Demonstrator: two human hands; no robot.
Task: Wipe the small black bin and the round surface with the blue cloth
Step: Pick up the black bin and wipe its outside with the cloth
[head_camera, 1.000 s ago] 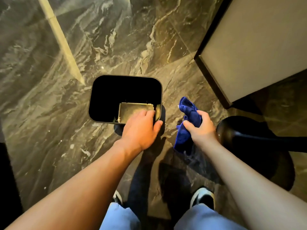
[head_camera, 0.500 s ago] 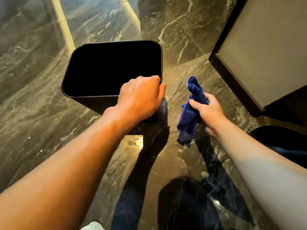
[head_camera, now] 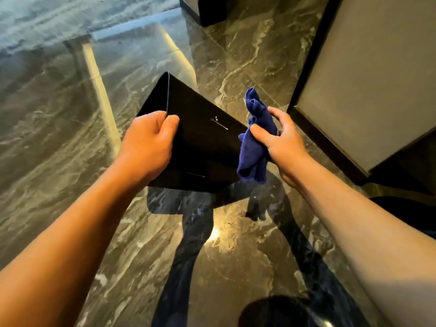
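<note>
You have the small black bin point(head_camera: 203, 147) lifted clear of the marble floor point(head_camera: 59, 138) and tipped on its side, so its flat dark outer wall faces you and its open mouth points away to the left of that wall; the thin rim runs up from your grip to the bin's far top corner. Your left hand point(head_camera: 147, 143) is closed on that rim at the bin's left edge, thumb pressed on the outer wall and fingers curled over the edge out of sight inside. A few pale specks and a short light streak mark the wall near its middle. Your right hand point(head_camera: 280, 142) sits at the bin's right edge, loosely curled around the blue cloth point(head_camera: 253, 147), thumb across the front of the bunched fabric and the other fingers spread behind it. The cloth is crumpled, one end sticking up above your hand and the rest hanging down beside the bin's right side; it overlaps the edge of the wall, though you cannot tell whether it is actually pressed against it. Below the bin, its shadow and reflection lie on the glossy floor. To the right of the bin stands a pale panel with a dark frame point(head_camera: 365, 86).
</note>
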